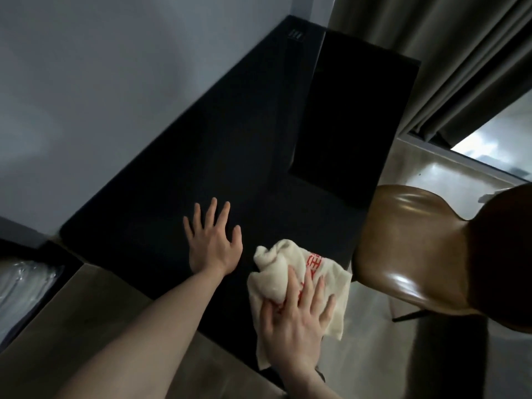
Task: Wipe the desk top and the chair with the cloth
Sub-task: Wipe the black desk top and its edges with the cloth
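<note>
The black desk top (201, 156) runs from the near edge up to the far corner by the wall. A cream cloth (290, 266) with red print lies bunched on the desk's near right corner. My right hand (296, 323) presses flat on the cloth with straight fingers. To its left, my left hand (214, 243) rests flat on the bare desk, fingers spread, holding nothing. The brown leather chair (417, 254) stands right of the desk, close to its right edge.
A black flat panel (351, 116) stands on the desk's far right part. A grey wall (115, 82) borders the desk on the left. Grey curtains (460, 53) hang at the back right. A bin with a plastic liner (26, 289) sits at the lower left.
</note>
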`<state>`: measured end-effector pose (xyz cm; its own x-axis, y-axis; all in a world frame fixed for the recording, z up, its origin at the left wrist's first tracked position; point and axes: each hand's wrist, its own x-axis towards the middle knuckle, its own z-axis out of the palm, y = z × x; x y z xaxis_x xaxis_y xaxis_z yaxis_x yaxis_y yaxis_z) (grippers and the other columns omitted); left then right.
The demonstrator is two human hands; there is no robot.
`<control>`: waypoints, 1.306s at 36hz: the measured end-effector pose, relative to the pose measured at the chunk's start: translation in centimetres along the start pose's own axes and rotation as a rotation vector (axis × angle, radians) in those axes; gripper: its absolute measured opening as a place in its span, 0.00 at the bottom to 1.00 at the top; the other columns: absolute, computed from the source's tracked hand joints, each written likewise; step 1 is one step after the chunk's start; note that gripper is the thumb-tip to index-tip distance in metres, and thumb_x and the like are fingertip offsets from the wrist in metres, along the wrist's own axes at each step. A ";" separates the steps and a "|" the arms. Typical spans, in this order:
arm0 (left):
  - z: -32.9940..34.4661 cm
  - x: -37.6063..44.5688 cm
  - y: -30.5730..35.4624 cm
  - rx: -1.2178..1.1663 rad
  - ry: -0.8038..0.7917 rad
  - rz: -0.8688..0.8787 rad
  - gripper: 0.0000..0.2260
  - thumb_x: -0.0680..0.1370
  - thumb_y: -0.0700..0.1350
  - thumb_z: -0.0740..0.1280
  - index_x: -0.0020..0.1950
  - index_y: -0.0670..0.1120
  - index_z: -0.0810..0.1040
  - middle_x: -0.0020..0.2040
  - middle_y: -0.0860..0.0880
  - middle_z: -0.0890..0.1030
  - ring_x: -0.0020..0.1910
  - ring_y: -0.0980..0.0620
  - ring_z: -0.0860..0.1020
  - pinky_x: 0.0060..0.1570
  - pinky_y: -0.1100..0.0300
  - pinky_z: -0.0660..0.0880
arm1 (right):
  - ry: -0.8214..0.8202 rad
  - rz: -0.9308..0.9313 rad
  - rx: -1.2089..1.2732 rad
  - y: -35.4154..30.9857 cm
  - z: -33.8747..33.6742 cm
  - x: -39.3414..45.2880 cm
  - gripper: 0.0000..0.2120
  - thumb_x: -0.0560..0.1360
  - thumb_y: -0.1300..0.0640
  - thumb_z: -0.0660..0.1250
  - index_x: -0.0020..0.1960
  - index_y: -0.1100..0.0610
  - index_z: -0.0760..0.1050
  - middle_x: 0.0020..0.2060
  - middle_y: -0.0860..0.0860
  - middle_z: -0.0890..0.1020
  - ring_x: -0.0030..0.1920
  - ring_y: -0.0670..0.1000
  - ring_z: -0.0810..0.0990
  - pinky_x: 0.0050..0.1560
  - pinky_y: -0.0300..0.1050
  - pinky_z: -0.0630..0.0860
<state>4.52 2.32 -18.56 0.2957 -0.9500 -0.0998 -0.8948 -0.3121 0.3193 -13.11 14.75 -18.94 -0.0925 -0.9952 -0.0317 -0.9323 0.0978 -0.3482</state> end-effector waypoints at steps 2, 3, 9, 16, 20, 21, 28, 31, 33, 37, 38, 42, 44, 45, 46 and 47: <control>0.2 0.0 0.0 0.000 0.007 0.002 0.28 0.81 0.59 0.55 0.82 0.56 0.59 0.84 0.51 0.54 0.83 0.43 0.46 0.80 0.39 0.42 | -0.001 0.012 -0.011 0.0 0.1 0.0 0.40 0.75 0.37 0.64 0.82 0.50 0.57 0.81 0.56 0.56 0.82 0.61 0.48 0.77 0.70 0.47; 0.3 0.1 -0.1 0.002 0.009 0.002 0.28 0.81 0.59 0.55 0.82 0.56 0.59 0.84 0.51 0.55 0.83 0.43 0.46 0.80 0.39 0.43 | -0.003 0.013 -0.018 0.0 0.1 0.1 0.40 0.75 0.38 0.65 0.82 0.50 0.57 0.81 0.56 0.56 0.82 0.61 0.48 0.77 0.70 0.47; 0.5 0.2 -0.2 0.014 0.025 0.003 0.30 0.80 0.61 0.54 0.81 0.55 0.62 0.83 0.50 0.57 0.83 0.43 0.49 0.80 0.39 0.45 | 0.014 0.031 0.042 -0.1 0.0 0.7 0.39 0.71 0.40 0.70 0.79 0.47 0.63 0.80 0.51 0.60 0.82 0.58 0.50 0.79 0.66 0.46; 0.1 0.4 0.3 0.025 0.016 -0.015 0.31 0.79 0.62 0.52 0.81 0.55 0.64 0.83 0.51 0.58 0.83 0.44 0.50 0.80 0.40 0.47 | -0.019 0.188 0.059 -0.6 -0.3 5.3 0.37 0.74 0.37 0.59 0.80 0.45 0.56 0.81 0.51 0.57 0.82 0.56 0.44 0.78 0.67 0.42; 0.2 0.7 0.3 0.041 0.005 -0.031 0.30 0.79 0.62 0.51 0.81 0.55 0.64 0.83 0.51 0.58 0.83 0.44 0.51 0.80 0.40 0.48 | -0.028 0.191 0.083 -0.4 -0.7 8.4 0.37 0.74 0.36 0.57 0.80 0.44 0.54 0.82 0.49 0.53 0.82 0.55 0.40 0.78 0.66 0.38; 0.3 0.7 0.3 0.044 0.001 -0.034 0.30 0.79 0.62 0.52 0.81 0.55 0.64 0.83 0.52 0.58 0.83 0.44 0.51 0.80 0.40 0.48 | -0.035 0.193 0.084 -0.4 -0.7 9.1 0.37 0.74 0.36 0.57 0.80 0.44 0.54 0.82 0.49 0.52 0.82 0.55 0.39 0.78 0.65 0.38; 0.3 1.0 0.3 0.032 0.001 -0.036 0.30 0.80 0.62 0.52 0.81 0.56 0.63 0.83 0.53 0.56 0.83 0.45 0.50 0.80 0.41 0.47 | -0.024 0.333 0.121 -1.3 -0.9 15.6 0.36 0.74 0.38 0.62 0.79 0.43 0.53 0.81 0.48 0.52 0.81 0.54 0.37 0.78 0.65 0.37; 0.4 1.1 0.1 0.029 0.008 -0.034 0.29 0.80 0.62 0.53 0.81 0.56 0.63 0.83 0.53 0.57 0.83 0.45 0.50 0.80 0.40 0.48 | -0.023 0.384 0.136 -1.8 -1.1 18.1 0.35 0.75 0.38 0.58 0.79 0.42 0.51 0.81 0.48 0.50 0.81 0.55 0.36 0.78 0.65 0.35; 0.4 1.1 0.1 0.020 0.012 -0.032 0.29 0.80 0.62 0.54 0.81 0.56 0.63 0.83 0.53 0.57 0.83 0.45 0.50 0.80 0.40 0.48 | -0.010 0.400 0.137 -2.1 -1.1 19.5 0.34 0.75 0.38 0.56 0.79 0.42 0.51 0.82 0.49 0.49 0.81 0.55 0.36 0.77 0.64 0.34; 0.3 1.0 0.0 0.014 0.010 -0.033 0.29 0.80 0.62 0.54 0.81 0.57 0.62 0.83 0.53 0.56 0.83 0.45 0.49 0.80 0.40 0.48 | -0.010 0.398 0.149 -2.2 -1.3 21.0 0.35 0.76 0.38 0.56 0.79 0.43 0.51 0.82 0.50 0.49 0.81 0.55 0.36 0.77 0.64 0.33; 0.3 0.9 -0.1 0.013 0.007 -0.032 0.29 0.80 0.62 0.53 0.81 0.57 0.62 0.83 0.53 0.56 0.83 0.46 0.49 0.80 0.40 0.48 | -0.007 0.389 0.152 -2.2 -1.3 21.0 0.35 0.76 0.39 0.57 0.79 0.44 0.51 0.82 0.50 0.49 0.81 0.56 0.37 0.77 0.64 0.33; 0.2 0.7 -0.1 0.019 0.004 -0.028 0.29 0.80 0.62 0.53 0.81 0.57 0.61 0.83 0.53 0.56 0.83 0.45 0.50 0.80 0.40 0.48 | 0.017 0.307 0.147 -1.5 -1.5 20.2 0.35 0.77 0.40 0.60 0.80 0.44 0.52 0.82 0.51 0.53 0.81 0.57 0.41 0.78 0.64 0.36; 0.2 0.6 -0.2 0.023 0.007 -0.022 0.29 0.80 0.62 0.53 0.81 0.57 0.62 0.83 0.53 0.56 0.83 0.45 0.50 0.80 0.41 0.47 | 0.025 0.225 0.137 -0.4 -1.9 19.1 0.35 0.76 0.39 0.62 0.80 0.45 0.54 0.81 0.51 0.55 0.82 0.56 0.43 0.79 0.63 0.37; 0.2 0.6 -0.2 0.025 0.008 -0.019 0.29 0.80 0.62 0.53 0.81 0.57 0.62 0.83 0.53 0.56 0.83 0.45 0.49 0.81 0.41 0.47 | 0.030 0.191 0.138 0.2 -2.2 18.4 0.35 0.76 0.39 0.62 0.79 0.45 0.56 0.81 0.51 0.56 0.82 0.55 0.44 0.79 0.62 0.37; 0.2 0.5 -0.2 0.026 0.004 -0.016 0.29 0.80 0.62 0.53 0.81 0.57 0.61 0.83 0.53 0.56 0.83 0.45 0.49 0.81 0.41 0.47 | 0.034 0.170 0.144 0.9 -2.4 17.6 0.35 0.76 0.40 0.63 0.79 0.45 0.56 0.81 0.50 0.57 0.82 0.55 0.45 0.79 0.62 0.38; 0.2 0.5 -0.2 0.028 0.000 -0.015 0.29 0.80 0.62 0.53 0.81 0.57 0.61 0.83 0.53 0.55 0.83 0.45 0.49 0.81 0.41 0.46 | 0.036 0.159 0.147 1.4 -2.5 16.9 0.35 0.76 0.40 0.64 0.79 0.45 0.57 0.81 0.50 0.59 0.82 0.54 0.46 0.79 0.61 0.38</control>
<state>4.79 1.89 -18.84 0.3093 -0.9453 -0.1040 -0.8993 -0.3263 0.2911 -16.85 -1.91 -17.58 -0.2496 -0.9662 -0.0645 -0.8440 0.2497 -0.4747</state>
